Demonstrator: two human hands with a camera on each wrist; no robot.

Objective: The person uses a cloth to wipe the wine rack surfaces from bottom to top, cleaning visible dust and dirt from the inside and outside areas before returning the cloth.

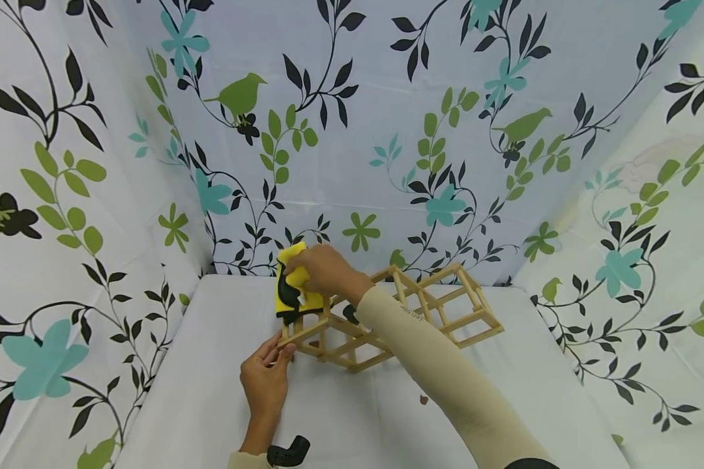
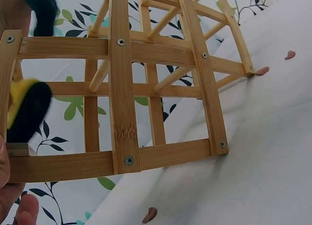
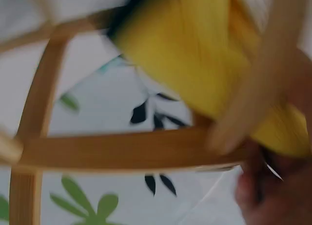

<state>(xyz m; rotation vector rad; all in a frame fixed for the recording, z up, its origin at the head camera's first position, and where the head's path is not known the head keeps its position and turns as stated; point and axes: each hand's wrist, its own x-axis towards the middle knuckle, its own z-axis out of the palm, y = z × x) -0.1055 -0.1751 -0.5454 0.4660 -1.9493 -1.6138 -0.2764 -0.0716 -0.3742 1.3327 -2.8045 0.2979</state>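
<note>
A light wooden rack of crossed slats and dowels (image 1: 354,367) is tilted over the white-covered table. My left hand (image 1: 265,381) grips its left end, fingers and thumb around the end bar (image 2: 63,167). At that same end, my right hand (image 1: 322,270) holds a yellow and black cloth (image 1: 313,301) bunched in its fingers. The cloth drapes over the rack's left end, and its dark edge shows between the slats in the left wrist view. In the right wrist view the yellow cloth (image 3: 180,45) is blurred, close against a slat (image 3: 117,151).
Small reddish-brown bits lie on the white tabletop, one (image 1: 424,400) below the right forearm and another (image 2: 149,215) under the rack's near side. Sheets printed with leaves and birds (image 1: 358,130) surround the table at the back and both sides.
</note>
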